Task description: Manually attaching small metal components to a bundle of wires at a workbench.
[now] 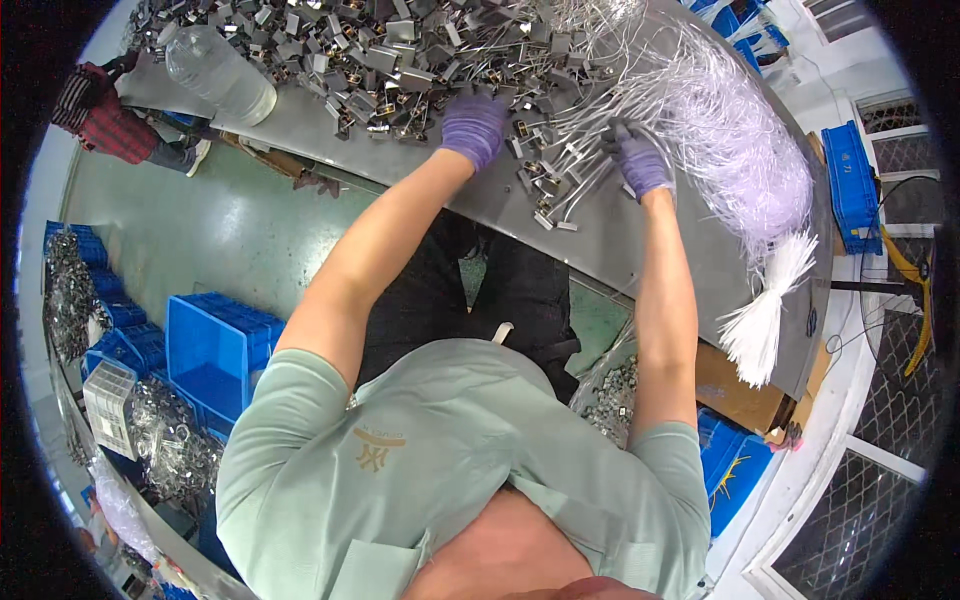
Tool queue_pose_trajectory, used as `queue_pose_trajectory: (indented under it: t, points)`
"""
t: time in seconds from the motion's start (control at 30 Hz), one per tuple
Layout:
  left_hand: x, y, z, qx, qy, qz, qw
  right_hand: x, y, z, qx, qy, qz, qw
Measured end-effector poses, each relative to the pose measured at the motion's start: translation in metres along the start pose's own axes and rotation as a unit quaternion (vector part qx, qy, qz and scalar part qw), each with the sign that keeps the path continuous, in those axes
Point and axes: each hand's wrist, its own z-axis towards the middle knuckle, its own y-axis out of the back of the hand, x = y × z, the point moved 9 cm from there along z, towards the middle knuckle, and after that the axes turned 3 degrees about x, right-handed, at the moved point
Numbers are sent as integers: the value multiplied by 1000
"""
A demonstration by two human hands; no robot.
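Observation:
My left hand (474, 130), in a purple glove with dark fingertips, reaches to the near edge of a heap of small metal connector pieces (395, 60). Its dark fingertips blend into the parts, so its grip is hidden. To the right, my right hand (638, 160) wears a matching glove. Its dark fingers are bent and a little apart above white cables (590, 125), with no held piece visible. Between the hands lies a smaller group of connector-ended cables (548, 185) on the grey tabletop (600, 240).
A large bundle of thin white cables (740, 140) covers the table's right side, its tied end (765, 325) near the edge. A clear plastic jug (220, 75) lies at the left. Blue crates (215, 345) stand on the floor; another person (115, 120) is at far left.

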Motion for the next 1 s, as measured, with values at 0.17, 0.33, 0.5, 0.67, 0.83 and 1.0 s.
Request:
queue_pose_trajectory:
  t: [0.17, 0.33, 0.5, 0.67, 0.83, 1.0]
  points:
    - [2, 17, -12, -44, -25, 6, 999, 117, -6, -68, 30, 7, 61, 998]
    - [30, 35, -61, -166, -57, -281, 943, 88, -104, -65, 128, -20, 241, 962]
    - [78, -17, -128, -57, 77, -603, 792, 27, -222, -23, 62, 63, 222, 971]
    - [126, -33, -261, 34, 213, -633, 743, 23, -252, -5, 87, -54, 437, 894]
    - [174, -55, -377, 41, 330, -653, 681, 28, -231, -10, 33, -20, 344, 938]
    - [202, -63, -428, 12, 370, -592, 716, 45, -189, -13, -4, -22, 359, 933]
